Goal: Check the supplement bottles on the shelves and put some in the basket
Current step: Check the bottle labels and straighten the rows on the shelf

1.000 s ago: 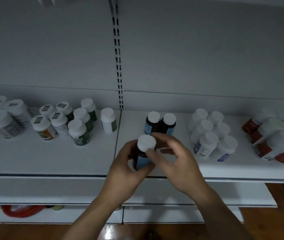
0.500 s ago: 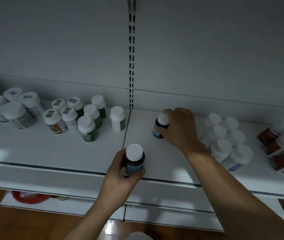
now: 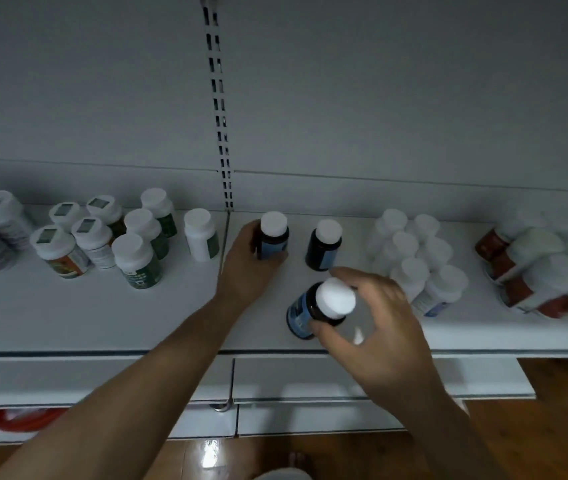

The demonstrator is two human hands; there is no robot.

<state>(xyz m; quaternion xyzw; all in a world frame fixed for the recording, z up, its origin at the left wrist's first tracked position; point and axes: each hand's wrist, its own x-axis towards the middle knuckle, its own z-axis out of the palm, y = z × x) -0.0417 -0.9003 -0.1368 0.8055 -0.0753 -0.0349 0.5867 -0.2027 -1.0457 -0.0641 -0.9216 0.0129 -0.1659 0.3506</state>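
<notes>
Three dark supplement bottles with white caps and blue labels are on the white shelf [image 3: 171, 317]. My left hand [image 3: 244, 268] grips one bottle [image 3: 274, 237] that stands upright at the back, just right of the shelf seam. A second bottle [image 3: 324, 247] stands free beside it. My right hand [image 3: 379, 327] holds the third bottle [image 3: 313, 310] tilted, cap toward me, just above the shelf near its front edge.
Green-labelled and white bottles [image 3: 137, 258] crowd the shelf's left part. A cluster of white bottles [image 3: 414, 258] and red-labelled bottles [image 3: 535, 282] lie to the right. A slotted upright [image 3: 220, 109] runs up the back wall. Something red [image 3: 19, 419] shows under the lower shelf, above the wooden floor.
My left hand carried its bottle from the shelf's front edge to the back. My right hand came forward from the back row with a bottle in its grip.
</notes>
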